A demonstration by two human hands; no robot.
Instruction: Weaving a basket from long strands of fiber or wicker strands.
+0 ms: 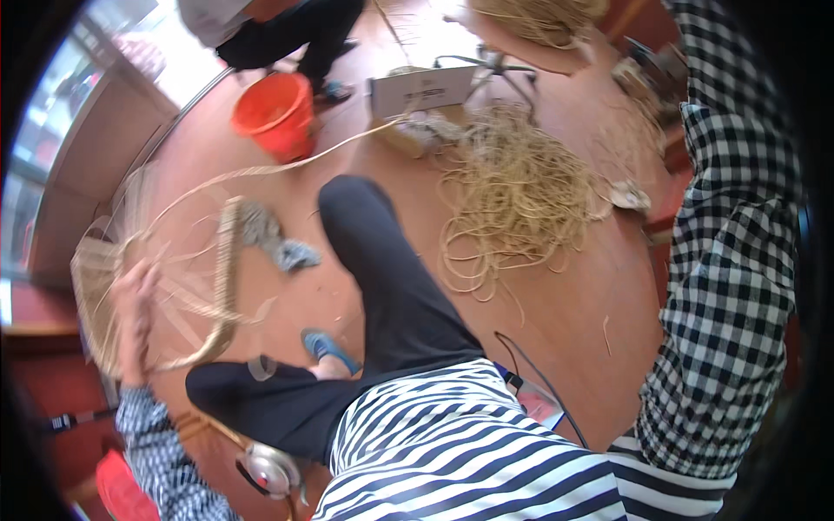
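On the left, my left hand (136, 300) is closed at a curved frame of braided straw cord (228, 252), somewhat smeared by motion. The frame is open in the middle, with thin strands and clear film-like strips (178, 308) across and around it. From its upper part a long straw cord (287, 165) runs up and right toward a white box. My right arm (734, 252), in a black-and-white checked sleeve, reaches up along the right side. Its hand lies beyond the picture's upper edge.
A big loose heap of straw cord (530, 200) covers the floor ahead. Near it stand a white box (421, 91) and an orange bucket (276, 113), with another person (295, 30) behind the bucket. A grey rag (278, 239) lies beside the frame; a round metal device (269, 469) is by my leg.
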